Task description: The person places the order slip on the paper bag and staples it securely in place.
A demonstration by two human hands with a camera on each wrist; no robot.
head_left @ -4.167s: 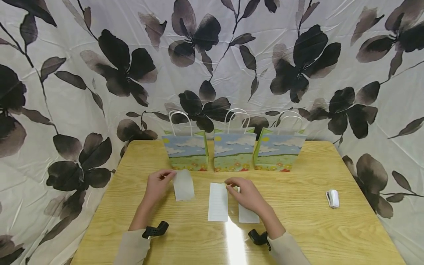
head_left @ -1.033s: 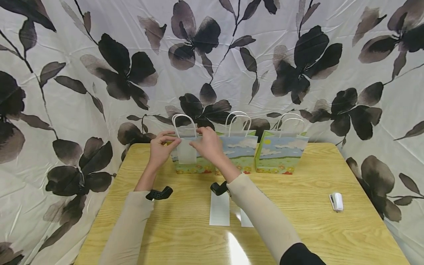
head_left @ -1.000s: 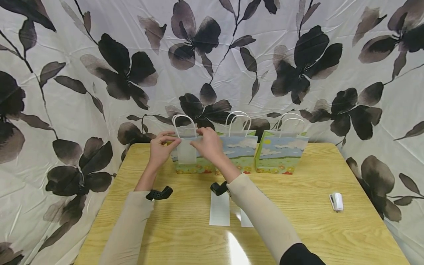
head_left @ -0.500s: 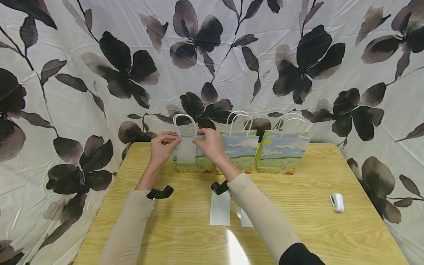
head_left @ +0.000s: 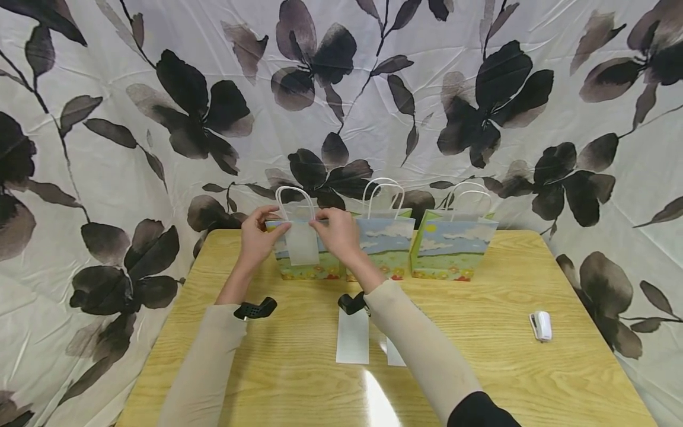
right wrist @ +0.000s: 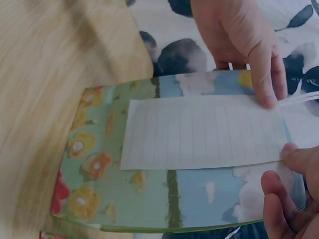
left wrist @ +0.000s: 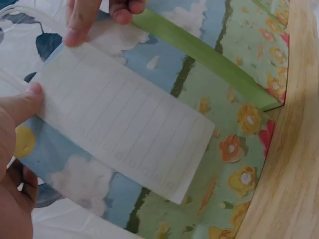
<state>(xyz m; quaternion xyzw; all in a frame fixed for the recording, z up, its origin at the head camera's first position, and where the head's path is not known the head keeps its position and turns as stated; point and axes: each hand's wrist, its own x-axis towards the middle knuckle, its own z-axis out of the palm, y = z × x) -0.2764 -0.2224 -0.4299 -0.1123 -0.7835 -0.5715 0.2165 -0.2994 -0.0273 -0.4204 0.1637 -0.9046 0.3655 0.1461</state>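
Observation:
A lined paper slip (head_left: 303, 246) lies flat against the front of the leftmost gift bag (head_left: 326, 262), its top edge close to the bag's rim. My left hand (head_left: 256, 237) pinches the slip's upper left corner together with the rim, thumb in front. At the upper right corner, my right hand (head_left: 340, 234) holds the slip with its thumb on the front face. Up close in the left wrist view, the slip (left wrist: 124, 119) shows ruled lines and a row of small boxes. The right wrist view shows the slip (right wrist: 199, 132) over the printed flowers and sky.
Two matching bags, a middle one (head_left: 386, 243) and a right one (head_left: 453, 246), stand in a row beside it. Two more slips lie on the wooden table, one (head_left: 353, 338) below the right wrist, another (head_left: 395, 354) partly under the forearm. A small white stapler (head_left: 541, 326) sits far right.
Since the oldest frame, my left hand has carried the slip up onto the left bag. My right hand has left the table slips and joined it there. Over the last second both hands barely shift.

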